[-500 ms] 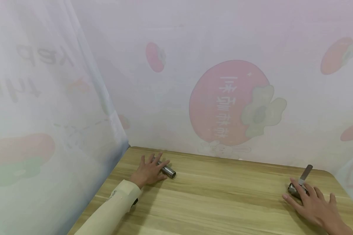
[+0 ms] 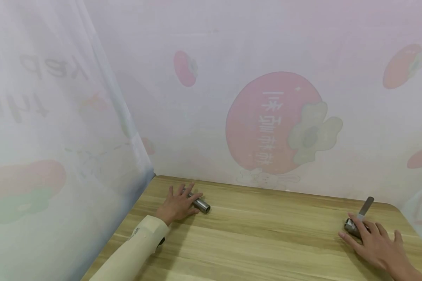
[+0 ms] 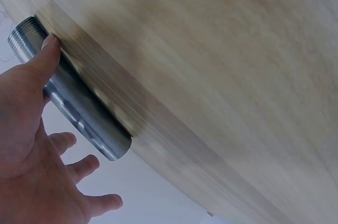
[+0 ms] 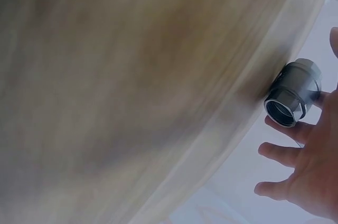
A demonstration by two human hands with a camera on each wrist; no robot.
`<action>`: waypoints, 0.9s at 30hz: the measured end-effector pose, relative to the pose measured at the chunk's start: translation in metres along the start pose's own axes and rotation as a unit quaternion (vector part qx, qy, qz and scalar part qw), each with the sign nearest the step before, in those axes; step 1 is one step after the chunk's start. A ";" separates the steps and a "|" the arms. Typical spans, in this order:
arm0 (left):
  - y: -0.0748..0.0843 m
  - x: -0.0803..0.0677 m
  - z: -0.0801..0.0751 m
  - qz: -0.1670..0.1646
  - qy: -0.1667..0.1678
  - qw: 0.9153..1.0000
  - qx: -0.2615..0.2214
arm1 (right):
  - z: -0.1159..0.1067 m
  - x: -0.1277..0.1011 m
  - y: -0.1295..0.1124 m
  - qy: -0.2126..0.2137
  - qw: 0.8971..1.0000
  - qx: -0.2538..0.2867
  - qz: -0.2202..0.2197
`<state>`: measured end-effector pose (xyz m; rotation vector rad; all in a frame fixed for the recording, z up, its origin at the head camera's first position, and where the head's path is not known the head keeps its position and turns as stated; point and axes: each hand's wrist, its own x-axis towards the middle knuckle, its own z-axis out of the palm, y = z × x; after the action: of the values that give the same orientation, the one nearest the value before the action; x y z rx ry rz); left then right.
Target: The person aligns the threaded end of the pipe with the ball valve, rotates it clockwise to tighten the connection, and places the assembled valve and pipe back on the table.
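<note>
Now my left hand lies flat with fingers spread over a short grey steel pipe with threaded ends, near the far left corner of the light wooden table; its open, hollow end points right. Over at the table's right edge, my right hand rests with straight fingers on a squat grey metal valve, whose flat lever handle sticks up and whose threaded mouth shows in the right wrist view.

On the light wooden table, a short grey threaded metal pipe lies far left under the left hand; a grey metal valve with lever handle lies far right under the right hand.
</note>
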<state>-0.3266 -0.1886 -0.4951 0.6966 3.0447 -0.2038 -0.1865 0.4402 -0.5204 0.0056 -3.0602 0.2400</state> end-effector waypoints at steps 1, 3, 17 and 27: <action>0.000 0.000 0.000 0.000 0.001 1.000 0.002 | 0.000 0.000 0.000 -0.002 1.000 -0.001 0.000; 0.000 0.000 0.001 0.000 0.004 1.000 0.004 | -0.001 0.001 0.001 -0.005 1.000 -0.002 0.000; -0.003 0.003 0.003 0.002 0.005 1.000 0.012 | 0.001 0.005 0.006 0.001 1.000 -0.020 -0.011; -0.005 0.005 0.003 0.012 0.009 1.000 0.005 | 0.004 0.006 0.007 0.020 0.999 -0.028 -0.042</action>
<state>-0.3331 -0.1911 -0.4977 0.7387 3.0524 -0.2136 -0.1926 0.4467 -0.5252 0.1230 -3.0169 0.1476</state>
